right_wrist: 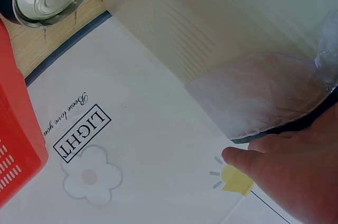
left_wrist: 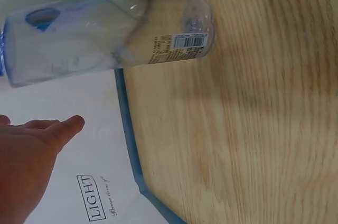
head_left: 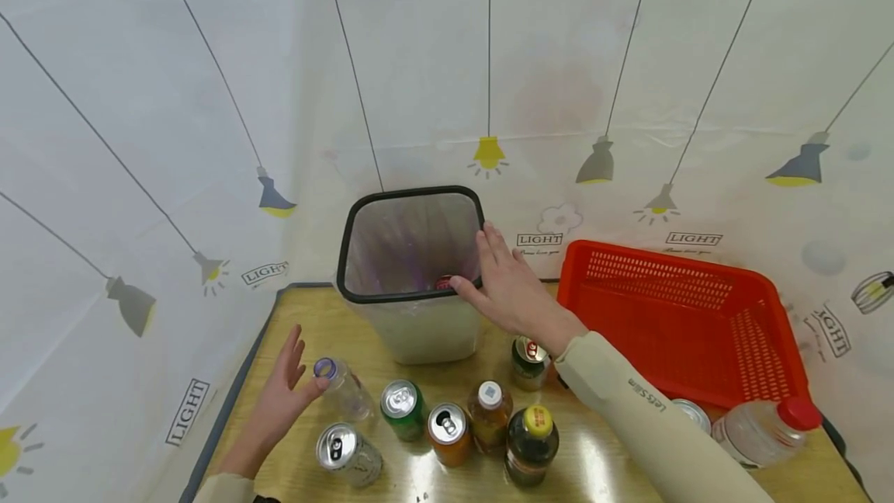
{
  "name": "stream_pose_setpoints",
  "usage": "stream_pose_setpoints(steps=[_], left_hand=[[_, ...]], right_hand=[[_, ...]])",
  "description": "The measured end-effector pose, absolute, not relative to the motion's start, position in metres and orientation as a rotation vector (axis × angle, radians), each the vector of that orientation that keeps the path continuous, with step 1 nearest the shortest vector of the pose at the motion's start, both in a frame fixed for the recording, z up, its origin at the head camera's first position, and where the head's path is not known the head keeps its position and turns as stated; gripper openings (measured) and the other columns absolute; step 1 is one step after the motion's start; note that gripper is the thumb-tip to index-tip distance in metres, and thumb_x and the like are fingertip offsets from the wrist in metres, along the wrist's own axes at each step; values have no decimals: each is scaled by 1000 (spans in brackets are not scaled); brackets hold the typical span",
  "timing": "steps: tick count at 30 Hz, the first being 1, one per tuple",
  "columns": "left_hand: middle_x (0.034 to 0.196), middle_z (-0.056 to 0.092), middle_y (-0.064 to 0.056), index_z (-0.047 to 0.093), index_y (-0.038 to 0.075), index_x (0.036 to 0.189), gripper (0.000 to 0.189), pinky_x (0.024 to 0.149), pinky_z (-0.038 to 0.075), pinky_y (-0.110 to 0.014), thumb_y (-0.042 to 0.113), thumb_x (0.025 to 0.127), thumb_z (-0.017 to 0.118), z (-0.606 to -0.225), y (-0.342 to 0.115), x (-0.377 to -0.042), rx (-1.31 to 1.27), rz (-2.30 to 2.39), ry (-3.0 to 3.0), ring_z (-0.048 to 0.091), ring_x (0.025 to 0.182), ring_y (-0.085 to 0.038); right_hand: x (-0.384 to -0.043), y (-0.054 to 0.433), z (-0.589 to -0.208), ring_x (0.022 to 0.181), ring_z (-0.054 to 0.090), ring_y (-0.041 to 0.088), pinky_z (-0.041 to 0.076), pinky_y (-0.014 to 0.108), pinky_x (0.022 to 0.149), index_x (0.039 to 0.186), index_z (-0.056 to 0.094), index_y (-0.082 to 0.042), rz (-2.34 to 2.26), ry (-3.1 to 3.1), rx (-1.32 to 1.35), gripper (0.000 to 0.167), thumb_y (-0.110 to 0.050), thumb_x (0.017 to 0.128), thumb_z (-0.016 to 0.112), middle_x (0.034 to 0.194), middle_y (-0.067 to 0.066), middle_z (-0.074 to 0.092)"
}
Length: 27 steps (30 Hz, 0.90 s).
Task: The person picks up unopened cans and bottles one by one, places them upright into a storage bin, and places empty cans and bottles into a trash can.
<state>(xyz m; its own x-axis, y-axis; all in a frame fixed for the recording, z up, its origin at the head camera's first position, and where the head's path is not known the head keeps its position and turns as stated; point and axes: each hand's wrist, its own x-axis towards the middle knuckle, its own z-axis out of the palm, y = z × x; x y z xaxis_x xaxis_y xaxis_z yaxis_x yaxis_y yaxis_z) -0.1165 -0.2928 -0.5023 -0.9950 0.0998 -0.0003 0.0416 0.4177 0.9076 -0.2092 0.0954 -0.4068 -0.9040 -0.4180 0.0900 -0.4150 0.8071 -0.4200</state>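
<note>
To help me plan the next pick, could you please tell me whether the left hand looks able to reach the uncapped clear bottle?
Probably yes: the left hand is open beside the uncapped clear bottle, with nothing visible between them.

The table (left_wrist: 253, 129) has a bin (head_left: 433, 336) by the right hand (head_left: 508, 286), a clear bottle (head_left: 349, 393) by the left hand (head_left: 285, 388), cans (head_left: 403, 408) between.

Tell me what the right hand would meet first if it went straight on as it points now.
Likely the black rim of the bin, right at the fingertips; contact is unclear.
</note>
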Motion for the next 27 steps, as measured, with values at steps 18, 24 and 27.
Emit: stream_pose_setpoints(steps=[18,24,27], left_hand=[[141,62,-16,53,4,142,71,104,47,-52,29,85,87,-527,-281,-129,177,1324,2717,58,128,-36],[114,73,-5,61,10,120,47,87,54,-35,25,83,88,-528,-281,-130,135,1314,2799,67,105,-20],[105,73,-2,63,9,114,43,83,55,-33,23,82,88,-522,-283,-129,147,1298,2928,67,97,-15]], right_hand=[[-209,97,-406,159,8,31,15,56,125,165,10,0,-675,2986,-693,92,-64,105,38,173,14,-2],[-210,97,-407,159,8,31,16,56,124,164,10,0,-654,2991,-693,92,-64,105,37,173,15,-2],[-210,97,-407,159,8,31,16,55,125,164,10,0,-652,2993,-690,92,-64,105,37,173,15,-2]])
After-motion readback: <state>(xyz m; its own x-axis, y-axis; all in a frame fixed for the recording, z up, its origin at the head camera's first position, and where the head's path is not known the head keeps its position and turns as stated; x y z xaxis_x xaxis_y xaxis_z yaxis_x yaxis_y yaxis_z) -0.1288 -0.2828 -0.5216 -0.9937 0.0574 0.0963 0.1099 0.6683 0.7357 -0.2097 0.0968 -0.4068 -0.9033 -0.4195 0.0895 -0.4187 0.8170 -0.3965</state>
